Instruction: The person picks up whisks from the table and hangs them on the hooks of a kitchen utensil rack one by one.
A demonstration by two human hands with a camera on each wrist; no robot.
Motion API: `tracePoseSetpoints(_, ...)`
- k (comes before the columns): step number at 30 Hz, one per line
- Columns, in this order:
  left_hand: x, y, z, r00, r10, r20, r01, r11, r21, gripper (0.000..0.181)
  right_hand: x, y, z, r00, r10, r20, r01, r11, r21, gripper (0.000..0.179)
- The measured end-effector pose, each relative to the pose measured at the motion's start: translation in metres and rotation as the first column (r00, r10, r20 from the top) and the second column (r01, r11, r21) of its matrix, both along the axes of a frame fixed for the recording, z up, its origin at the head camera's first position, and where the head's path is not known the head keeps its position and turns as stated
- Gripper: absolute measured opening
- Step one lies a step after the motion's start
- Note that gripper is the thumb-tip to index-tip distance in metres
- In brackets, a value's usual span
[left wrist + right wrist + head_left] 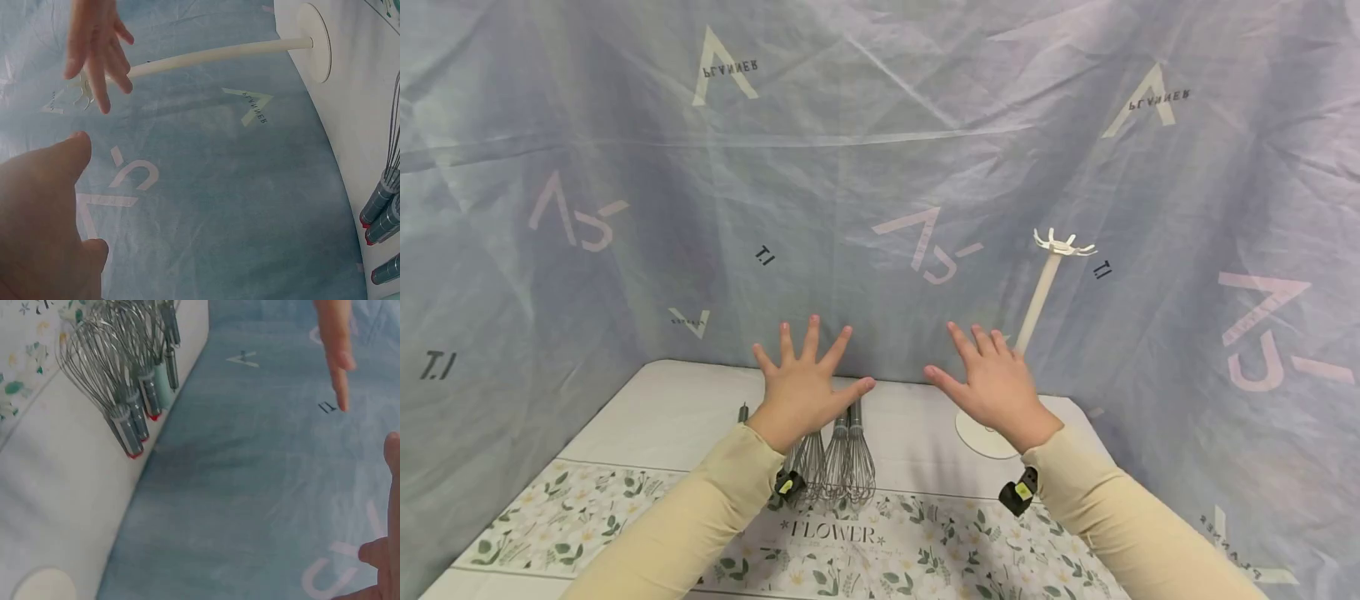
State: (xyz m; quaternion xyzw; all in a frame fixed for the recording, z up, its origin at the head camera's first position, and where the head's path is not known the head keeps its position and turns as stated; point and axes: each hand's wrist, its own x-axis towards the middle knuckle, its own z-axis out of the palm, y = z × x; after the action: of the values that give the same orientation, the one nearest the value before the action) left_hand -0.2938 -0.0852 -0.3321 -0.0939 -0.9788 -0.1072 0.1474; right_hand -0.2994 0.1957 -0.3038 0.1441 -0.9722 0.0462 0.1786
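Observation:
Both hands are raised over the table with nothing in them. My left hand (801, 387) has its fingers spread wide and overlaps several wire whisks (850, 458) in the head view. Those whisks lie side by side, metal handles pointing to the back edge; the right wrist view shows their wire loops (94, 356) and red-tipped handles. My right hand (1000, 392), fingers extended, is nearest the white stand (1039, 304), covering part of its pole. At the stand's top is a ring of hooks (1063, 245); its round base (977, 437) sits on the table.
A white cloth with a floral band (602, 508) and the word FLOWER covers the table (662, 408). Grey-blue fabric (850, 183) with printed letters hangs behind and at both sides. Each wrist carries a small black camera (1018, 493).

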Motion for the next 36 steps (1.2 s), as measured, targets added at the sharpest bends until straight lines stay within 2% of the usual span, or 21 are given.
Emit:
tracePoseSetpoints(6, -0.001, 0.000, -0.001, 1.000, -0.014, 0.005, 0.014, 1.000, 0.023, 0.091, 0.000, 0.013, 0.032, 0.999, 0.013, 0.037, -0.012, 1.000, -0.013, 0.094)
tracePoseSetpoints(10, 0.000, -0.004, -0.003, 1.000, -0.017, -0.002, 0.017, 0.999, 0.036, 0.090, -0.001, 0.022, 0.058, 0.999, 0.028, 0.026, -0.028, 1.000, -0.009, 0.091)
tracePoseSetpoints(18, 0.001, -0.015, -0.009, 0.998, -0.018, -0.057, 0.020, 0.999, 0.047, 0.084, -0.008, 0.043, 0.108, 0.997, 0.035, -0.063, -0.035, 0.999, 0.000, 0.083)
tracePoseSetpoints(22, 0.001, -0.021, -0.014, 0.999, -0.001, -0.052, 0.002, 0.999, 0.036, 0.086, -0.012, 0.055, 0.132, 0.994, 0.042, -0.105, -0.042, 0.999, 0.000, 0.079)
tracePoseSetpoints(26, 0.001, -0.028, -0.017, 0.999, 0.025, -0.039, -0.023, 0.999, 0.030, 0.091, -0.022, 0.071, 0.155, 0.990, 0.051, -0.135, -0.052, 0.999, -0.002, 0.075)
tracePoseSetpoints(31, 0.003, -0.038, -0.019, 0.999, 0.036, -0.027, -0.034, 0.998, 0.049, 0.089, -0.038, 0.097, 0.179, 0.990, 0.099, -0.104, -0.099, 0.995, 0.009, 0.070)
tracePoseSetpoints(36, 0.007, -0.045, -0.023, 0.998, 0.036, -0.046, -0.033, 0.998, 0.058, 0.085, -0.047, 0.124, 0.192, 0.991, 0.128, -0.028, -0.129, 0.991, -0.022, 0.065)
